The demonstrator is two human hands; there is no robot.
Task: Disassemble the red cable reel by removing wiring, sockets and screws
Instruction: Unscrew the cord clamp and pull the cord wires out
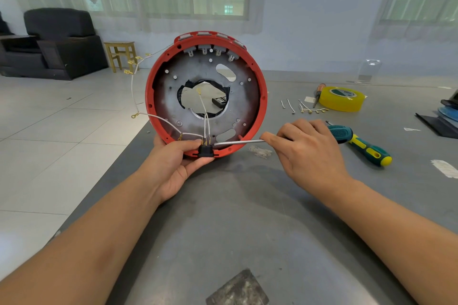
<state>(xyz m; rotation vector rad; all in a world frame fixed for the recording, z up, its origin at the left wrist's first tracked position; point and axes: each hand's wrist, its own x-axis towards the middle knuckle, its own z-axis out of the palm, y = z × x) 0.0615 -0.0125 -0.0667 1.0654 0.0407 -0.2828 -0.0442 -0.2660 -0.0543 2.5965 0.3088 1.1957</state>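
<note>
Grey and scuffed, the worktop [247, 218] carries the red cable reel [206, 93], which we prop on its edge with the open side towards us. Our left hand [177, 158] cups its lower rim, thumb and fingers pinching the black switch [206, 150] with white wires [173, 122] running from it. Just right of the reel, our right hand [307, 148] grips a teal-handled screwdriver [339, 133], its shaft tip touching the switch. A second screwdriver [369, 151] and yellow tape roll [342, 98] lie further right.
</note>
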